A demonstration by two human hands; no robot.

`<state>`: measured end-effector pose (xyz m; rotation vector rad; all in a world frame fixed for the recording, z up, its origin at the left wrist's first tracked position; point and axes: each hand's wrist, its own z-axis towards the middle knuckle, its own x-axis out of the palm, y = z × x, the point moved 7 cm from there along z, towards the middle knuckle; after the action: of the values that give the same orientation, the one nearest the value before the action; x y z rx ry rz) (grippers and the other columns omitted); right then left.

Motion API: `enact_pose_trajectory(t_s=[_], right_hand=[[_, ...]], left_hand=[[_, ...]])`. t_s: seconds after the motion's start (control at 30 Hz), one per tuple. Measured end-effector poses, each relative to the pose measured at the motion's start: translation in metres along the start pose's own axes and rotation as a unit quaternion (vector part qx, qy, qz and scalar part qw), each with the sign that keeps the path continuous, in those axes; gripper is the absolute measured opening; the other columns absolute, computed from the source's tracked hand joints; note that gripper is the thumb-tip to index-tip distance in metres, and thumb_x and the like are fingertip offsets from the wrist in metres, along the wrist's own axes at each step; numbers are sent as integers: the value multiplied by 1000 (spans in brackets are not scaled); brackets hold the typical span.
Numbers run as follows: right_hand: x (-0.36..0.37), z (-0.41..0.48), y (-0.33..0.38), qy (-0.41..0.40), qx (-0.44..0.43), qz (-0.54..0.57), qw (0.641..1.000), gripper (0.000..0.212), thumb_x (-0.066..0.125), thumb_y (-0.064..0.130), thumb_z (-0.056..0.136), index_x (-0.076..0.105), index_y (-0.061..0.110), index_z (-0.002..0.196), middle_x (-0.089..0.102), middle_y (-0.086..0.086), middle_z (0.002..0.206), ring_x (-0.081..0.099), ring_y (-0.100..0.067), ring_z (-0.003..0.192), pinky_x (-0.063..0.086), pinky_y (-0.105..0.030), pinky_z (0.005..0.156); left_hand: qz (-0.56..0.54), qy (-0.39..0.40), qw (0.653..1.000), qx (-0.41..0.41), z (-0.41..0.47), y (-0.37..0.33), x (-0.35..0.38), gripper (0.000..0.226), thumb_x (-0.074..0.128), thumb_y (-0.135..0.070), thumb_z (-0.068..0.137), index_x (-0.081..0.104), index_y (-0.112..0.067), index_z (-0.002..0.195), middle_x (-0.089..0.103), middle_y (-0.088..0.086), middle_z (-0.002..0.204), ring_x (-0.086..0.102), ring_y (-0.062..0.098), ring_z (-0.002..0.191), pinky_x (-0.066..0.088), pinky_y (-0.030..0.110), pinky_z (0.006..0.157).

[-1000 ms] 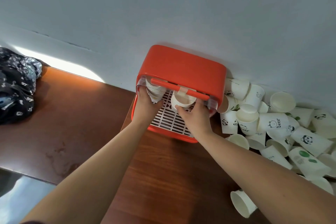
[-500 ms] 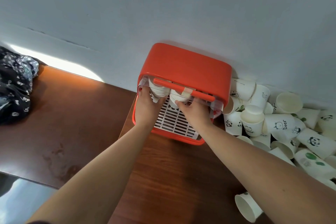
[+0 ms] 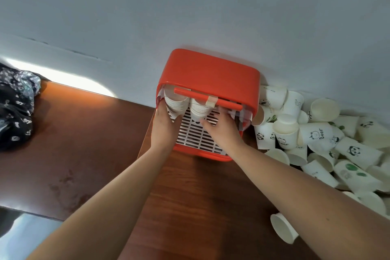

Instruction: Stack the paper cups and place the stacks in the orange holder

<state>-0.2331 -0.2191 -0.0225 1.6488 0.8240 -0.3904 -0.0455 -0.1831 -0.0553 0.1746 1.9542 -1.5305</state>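
A plain indoor room; whether home or office cannot be told. A dark wooden table (image 3: 84, 154) with stains stands against a bare, pale grey wall (image 3: 190, 6) that fills the view from 10 to 2 o'clock. A patch of daylight (image 3: 63, 80) falls along the table's back edge at 9 o'clock, beside a crumpled dark patterned cloth (image 3: 14, 107). Printed paper cups (image 3: 316, 133) lie heaped at 3 o'clock, next to an orange plastic holder (image 3: 211, 74). Pale glossy floor (image 3: 27, 234) shows at 8 o'clock.
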Motion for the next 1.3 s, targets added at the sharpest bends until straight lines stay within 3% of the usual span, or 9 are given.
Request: enact_pose_trajectory(t_s=[0.1, 0.27, 0.47, 0.57, 0.63, 0.77, 1.0, 1.2, 1.3], right_hand=[[-13, -27, -7, 21, 5, -30, 999, 56, 63, 39, 93, 45, 16, 141, 53, -2, 139, 51, -17, 128, 43, -33, 104], [-51, -81, -35, 25, 10, -33, 999, 40, 63, 37, 92, 56, 18, 127, 58, 1, 126, 56, -11, 118, 49, -34, 101], [-124, -149, -99, -11, 32, -65, 997, 40, 63, 34, 93, 56, 13, 126, 56, 0, 125, 55, -12, 116, 43, -26, 97], [-162, -181, -142, -15, 34, -107, 994, 42, 62, 35, 92, 55, 14, 127, 53, -2, 126, 56, -16, 115, 45, -33, 98], [-186, -207, -172, -12, 44, -130, 990, 45, 62, 35, 93, 53, 13, 131, 49, -2, 130, 53, -16, 114, 44, -33, 99], [-214, -259, -226, 34, 21, -183, 982, 51, 63, 33, 91, 48, 15, 137, 44, -2, 135, 49, -18, 120, 42, -32, 98], [-195, -325, -265, 175, -57, -207, 961, 57, 63, 50, 89, 50, 19, 135, 43, 3, 133, 46, -14, 124, 42, -31, 103], [-138, -368, -277, 289, -130, -263, 911, 87, 67, 67, 75, 37, 21, 143, 41, -1, 138, 40, -21, 126, 39, -40, 107], [-111, -381, -291, 313, -154, -312, 884, 85, 69, 59, 74, 36, 18, 141, 42, -7, 134, 42, -26, 122, 40, -43, 104]], left_hand=[[-9, -3, 1000, -16, -13, -3, -10, 65, 64, -24, 94, 30, -22, 150, 49, 4, 147, 49, 22, 135, 47, 45, 107], [-1, -11, 999, -47, -62, -26, -23, 38, 59, -22, 93, 49, -11, 128, 53, 4, 124, 58, 22, 109, 52, 42, 91], [11, 85, 996, -2, -146, -67, 26, 10, 61, -18, 93, 57, -15, 102, 62, 1, 99, 58, 18, 92, 45, 32, 80], [28, 166, 985, 39, -197, -93, 71, 7, 64, -17, 93, 60, -14, 98, 62, -3, 90, 56, 13, 82, 38, 20, 73], [54, 230, 969, 66, -235, -108, 108, 9, 65, -20, 93, 62, -14, 100, 63, -4, 94, 56, 10, 84, 37, 15, 72], [101, 295, 947, 81, -298, -122, 173, 21, 69, -29, 90, 62, -19, 107, 58, -6, 108, 56, 11, 99, 45, 22, 85], [222, 257, 940, 46, -335, -116, 233, 76, 77, -38, 84, 40, -17, 146, 34, 9, 151, 35, 28, 139, 37, 44, 113], [302, 236, 923, 30, -324, -103, 247, 78, 73, -34, 87, 32, -23, 152, 33, 9, 155, 32, 30, 143, 35, 49, 115], [308, 232, 922, 19, -326, -98, 248, 72, 71, -28, 88, 34, -24, 150, 40, 10, 146, 38, 31, 137, 39, 49, 109]])
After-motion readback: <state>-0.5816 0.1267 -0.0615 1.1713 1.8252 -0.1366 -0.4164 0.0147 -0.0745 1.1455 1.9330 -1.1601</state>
